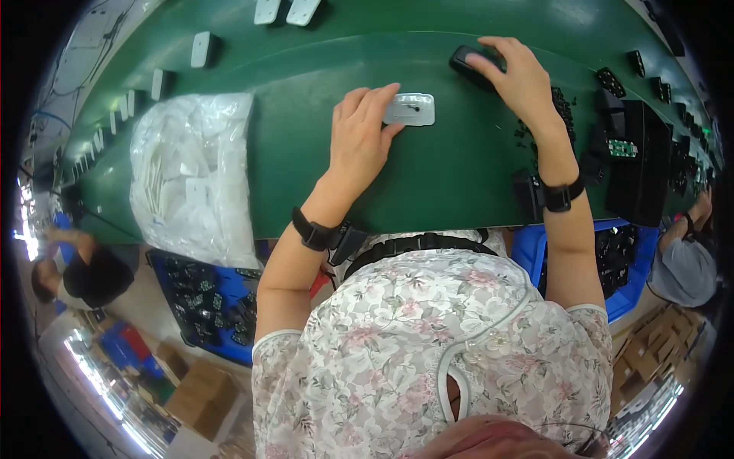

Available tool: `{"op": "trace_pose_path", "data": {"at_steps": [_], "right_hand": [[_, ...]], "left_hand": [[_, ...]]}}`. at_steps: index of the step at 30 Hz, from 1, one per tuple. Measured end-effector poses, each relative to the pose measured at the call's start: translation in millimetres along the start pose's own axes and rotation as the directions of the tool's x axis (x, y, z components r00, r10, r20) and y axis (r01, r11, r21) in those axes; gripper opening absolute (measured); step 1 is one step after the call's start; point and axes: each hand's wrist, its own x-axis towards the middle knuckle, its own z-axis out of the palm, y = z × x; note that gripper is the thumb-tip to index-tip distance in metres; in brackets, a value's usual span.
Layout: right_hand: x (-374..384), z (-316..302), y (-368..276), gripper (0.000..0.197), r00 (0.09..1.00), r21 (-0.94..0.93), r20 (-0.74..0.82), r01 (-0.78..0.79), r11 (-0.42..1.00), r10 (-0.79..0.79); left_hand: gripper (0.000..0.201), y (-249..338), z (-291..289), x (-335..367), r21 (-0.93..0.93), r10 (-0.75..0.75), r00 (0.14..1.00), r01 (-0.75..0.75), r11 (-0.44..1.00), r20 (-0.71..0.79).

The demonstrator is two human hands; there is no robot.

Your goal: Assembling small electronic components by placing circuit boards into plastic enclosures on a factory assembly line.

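Note:
On the green table (306,153), a small white rectangular plastic cover (417,109) lies with its hollow side up and a dark bit inside. My left hand (361,126) grips its left end between thumb and fingers. Farther right, my right hand (516,73) is closed around a black rounded device (468,65), thumb on one side and fingers over the other; its underside is hidden. A pile of tiny black parts (562,115) lies beside my right wrist, partly behind the forearm.
A clear plastic bag of white pieces (195,172) lies left. White units (201,50) line the far left edge. At right stand a black box (641,161) and a green circuit board (622,148). Blue bins (524,249) sit below the table edge. Co-workers (683,256) are at both sides.

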Motion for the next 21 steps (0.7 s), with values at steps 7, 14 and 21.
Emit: {"op": "trace_pose_path", "data": {"at_steps": [7, 14, 21], "right_hand": [[-25, -5, -35, 0.038, 0.994, 0.236, 0.076, 0.059, 0.970, -0.079], [-32, 5, -69, 0.036, 0.905, 0.322, 0.189, 0.311, 0.894, -0.382], [-32, 6, -70, 0.036, 0.898, 0.255, 0.173, 0.356, 0.899, -0.405]], "left_hand": [[0.056, -2, 7, 0, -0.146, -0.061, 0.998, 0.055, 0.988, -0.031], [0.049, -10, -3, -1, -0.374, -0.052, 0.998, 0.038, 0.927, -0.029], [0.043, -11, 3, -5, -0.202, 0.002, 1.000, -0.005, 0.979, -0.014]]}}
